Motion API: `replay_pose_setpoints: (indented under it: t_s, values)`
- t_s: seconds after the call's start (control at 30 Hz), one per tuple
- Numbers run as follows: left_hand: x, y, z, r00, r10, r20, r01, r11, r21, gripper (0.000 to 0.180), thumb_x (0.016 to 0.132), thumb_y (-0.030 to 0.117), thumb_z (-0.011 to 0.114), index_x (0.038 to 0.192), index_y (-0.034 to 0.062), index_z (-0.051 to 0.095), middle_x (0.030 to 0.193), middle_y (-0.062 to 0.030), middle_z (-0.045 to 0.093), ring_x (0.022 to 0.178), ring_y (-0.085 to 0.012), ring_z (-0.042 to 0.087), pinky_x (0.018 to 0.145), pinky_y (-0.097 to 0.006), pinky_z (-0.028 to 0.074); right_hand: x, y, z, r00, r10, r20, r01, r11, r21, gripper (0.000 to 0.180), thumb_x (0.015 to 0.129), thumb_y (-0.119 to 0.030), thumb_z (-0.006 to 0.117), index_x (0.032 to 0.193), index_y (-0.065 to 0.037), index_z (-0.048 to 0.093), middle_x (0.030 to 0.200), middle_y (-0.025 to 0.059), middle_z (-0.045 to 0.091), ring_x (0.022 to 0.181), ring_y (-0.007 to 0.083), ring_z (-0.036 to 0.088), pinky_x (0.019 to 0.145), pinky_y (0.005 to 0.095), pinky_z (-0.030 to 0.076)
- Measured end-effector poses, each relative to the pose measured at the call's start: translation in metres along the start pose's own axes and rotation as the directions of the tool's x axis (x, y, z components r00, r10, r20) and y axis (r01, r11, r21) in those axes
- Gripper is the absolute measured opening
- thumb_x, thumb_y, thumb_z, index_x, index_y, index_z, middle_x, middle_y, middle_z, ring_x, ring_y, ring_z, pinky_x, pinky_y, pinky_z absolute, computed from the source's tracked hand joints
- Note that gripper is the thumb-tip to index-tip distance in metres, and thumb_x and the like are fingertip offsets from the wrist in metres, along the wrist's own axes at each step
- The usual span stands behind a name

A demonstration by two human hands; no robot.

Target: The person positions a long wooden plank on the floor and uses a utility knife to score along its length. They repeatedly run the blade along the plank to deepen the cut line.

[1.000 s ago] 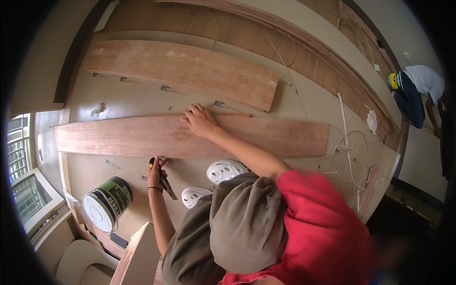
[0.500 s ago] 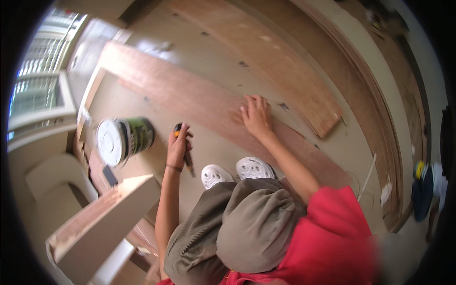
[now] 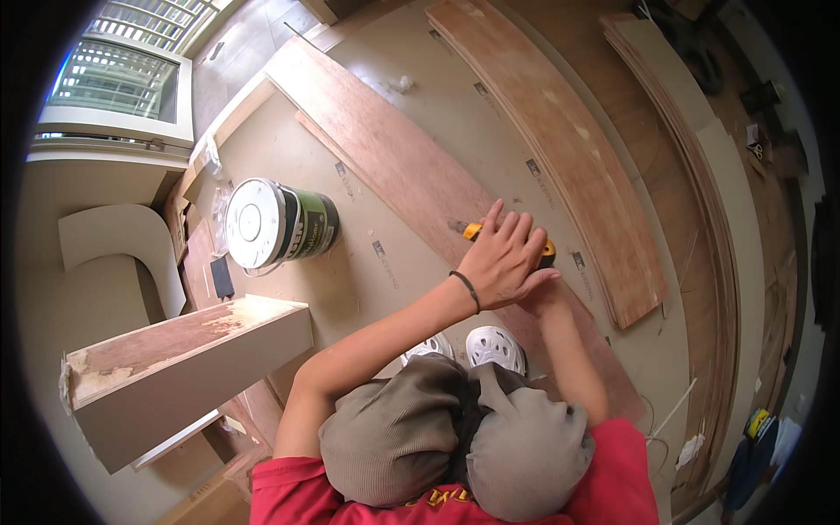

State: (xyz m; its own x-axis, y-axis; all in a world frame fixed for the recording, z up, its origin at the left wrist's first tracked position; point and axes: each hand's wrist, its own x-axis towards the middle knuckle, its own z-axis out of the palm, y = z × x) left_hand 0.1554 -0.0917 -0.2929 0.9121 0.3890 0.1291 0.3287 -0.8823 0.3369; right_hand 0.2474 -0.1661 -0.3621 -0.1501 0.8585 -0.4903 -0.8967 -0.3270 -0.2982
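You kneel in room under fit-out, carpentry site; long plywood strips (image 3: 560, 149) across protective floor sheeting (image 3: 411, 262); paint can (image 3: 278, 224) on its side; unfinished wooden box (image 3: 175, 367); stacked boards (image 3: 700, 175) along wall; window (image 3: 114, 83).

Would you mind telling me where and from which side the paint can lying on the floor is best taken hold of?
The paint can lies on its side, white lid toward the window. Its round body is the part to grip. A hand would best come from above and span the curved green and black wall near the middle. The floor around it looks open enough for fingers.
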Motion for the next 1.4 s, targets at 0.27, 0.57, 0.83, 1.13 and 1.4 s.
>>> replay_pose_setpoints:
  t_s: [0.27,0.57,0.83,1.13,1.4]
  values:
    - [-0.019,-0.142,0.046,0.361,-0.832,-0.421,0.572,0.554,-0.605,0.063,0.093,0.046,0.060,0.125,-0.0056,0.044,0.119,-0.0216,0.050,0.111,-0.0345,0.050,0.097,-0.044,0.041,0.022,-0.071,-0.031,0.970,-0.242,-0.017,0.197,0.830,-0.522,0.049,0.092,-0.022,0.063,0.135,-0.005,0.046,0.117,0.0129,0.061,0.080,0.0131,0.066,0.065,0.0271,0.054]
    - [-0.067,-0.338,0.083,0.004,-0.998,0.057,0.641,-0.041,-0.767,0.102,0.076,0.061,0.075,0.139,-0.0116,0.039,0.128,-0.0237,0.052,0.120,-0.0334,0.052,0.099,-0.041,0.044,0.168,-0.062,-0.023,0.859,-0.485,0.166,0.038,-0.262,-0.964,0.047,0.088,-0.029,0.066,0.118,0.005,0.056,0.109,0.0235,0.064,0.103,0.0383,0.062,0.091,0.0455,0.048]
    - [-0.049,-0.337,0.106,0.058,-0.998,0.041,0.517,-0.005,-0.856,0.087,0.074,0.044,0.085,0.131,-0.0077,0.043,0.130,-0.0233,0.052,0.117,-0.0316,0.054,0.100,-0.040,0.044,0.199,-0.056,0.012,0.902,-0.417,0.111,0.015,-0.226,-0.974,0.042,0.088,-0.020,0.065,0.123,0.002,0.056,0.116,0.0231,0.064,0.109,0.0386,0.061,0.091,0.0451,0.048]
    - [-0.061,-0.335,0.061,0.145,-0.920,0.364,0.461,-0.263,-0.848,0.088,0.077,0.029,0.085,0.136,-0.0105,0.033,0.131,-0.0236,0.049,0.111,-0.0286,0.057,0.085,-0.039,0.051,0.195,-0.051,0.008,0.841,-0.508,0.187,0.065,-0.250,-0.966,0.037,0.088,-0.018,0.064,0.118,0.000,0.055,0.109,0.0194,0.066,0.102,0.0376,0.064,0.088,0.0463,0.051]
    - [0.007,-0.335,0.051,0.089,-0.884,-0.459,0.950,0.213,-0.227,0.076,0.087,0.047,0.060,0.146,0.0100,0.029,0.147,-0.0282,0.029,0.136,-0.0449,0.029,0.109,-0.056,0.029,0.132,-0.065,0.011,0.837,-0.516,-0.181,-0.343,-0.237,-0.909,0.041,0.088,-0.029,0.066,0.107,0.004,0.050,0.101,0.0238,0.060,0.099,0.0374,0.062,0.083,0.0477,0.052]
